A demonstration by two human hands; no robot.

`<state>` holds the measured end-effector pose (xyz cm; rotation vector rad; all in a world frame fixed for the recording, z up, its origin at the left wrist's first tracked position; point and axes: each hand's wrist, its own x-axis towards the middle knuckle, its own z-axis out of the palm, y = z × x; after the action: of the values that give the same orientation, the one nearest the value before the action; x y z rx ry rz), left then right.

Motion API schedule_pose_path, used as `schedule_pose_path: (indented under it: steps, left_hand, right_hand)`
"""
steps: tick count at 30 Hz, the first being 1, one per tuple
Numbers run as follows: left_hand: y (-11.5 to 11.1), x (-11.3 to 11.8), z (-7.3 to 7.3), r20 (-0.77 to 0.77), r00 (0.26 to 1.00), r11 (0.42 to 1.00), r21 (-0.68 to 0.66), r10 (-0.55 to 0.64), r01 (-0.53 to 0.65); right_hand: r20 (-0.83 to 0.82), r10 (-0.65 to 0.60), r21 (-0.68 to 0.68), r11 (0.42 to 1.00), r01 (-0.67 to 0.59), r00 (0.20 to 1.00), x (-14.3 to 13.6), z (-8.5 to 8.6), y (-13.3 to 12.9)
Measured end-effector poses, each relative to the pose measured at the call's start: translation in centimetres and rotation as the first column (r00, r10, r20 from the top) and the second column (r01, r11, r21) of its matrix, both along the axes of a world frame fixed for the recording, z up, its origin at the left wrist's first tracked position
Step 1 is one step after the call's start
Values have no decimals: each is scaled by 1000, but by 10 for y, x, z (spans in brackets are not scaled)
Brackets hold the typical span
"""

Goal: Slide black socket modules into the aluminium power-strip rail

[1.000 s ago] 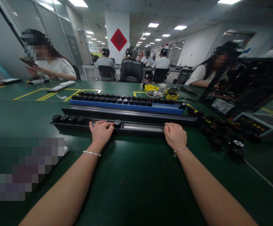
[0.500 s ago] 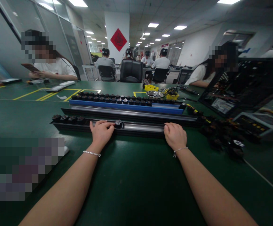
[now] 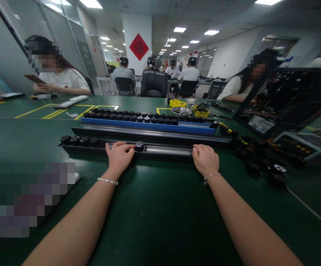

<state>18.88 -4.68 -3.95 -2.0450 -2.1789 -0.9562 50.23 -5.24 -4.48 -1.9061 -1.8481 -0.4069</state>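
"What is the left hand (image 3: 121,157) doing?"

"It sits over the near black rail (image 3: 168,150), thumb and forefinger drawn narrow. Their tips come right up to a small black part (image 3: 140,145) in the channel. I can't tell whether they pinch it or only touch its side."

"And the right hand (image 3: 206,158)?"

"Folded over the rail's right end, fingers curled round it and holding it. The thumb is hidden."

"Is that part alone in the channel?"

"No, four dark parts (image 3: 79,141) sit in a row at the left end, well apart from it. Between the two hands the channel shows bare, shiny metal."

"What lies behind?"

"A second black rail (image 3: 149,133), then a blue rail (image 3: 196,128) with rows of similar parts. All of it is on the green bench (image 3: 155,214)."

"Anything off to the right?"

"A dark heap of parts (image 3: 260,162), too blurred to sort out, with a metal box (image 3: 310,146) beside it. An open computer case (image 3: 293,99) stands tilted behind them."
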Motion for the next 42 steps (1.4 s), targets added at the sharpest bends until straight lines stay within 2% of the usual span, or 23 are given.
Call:
schedule_pose_path:
  steps: [42]
  left_hand:
    - [-1,5,0,-53,995,997,-9,-80,79]
  right_hand:
    - [3,10,18,1000,-10,1000,0,0,-1]
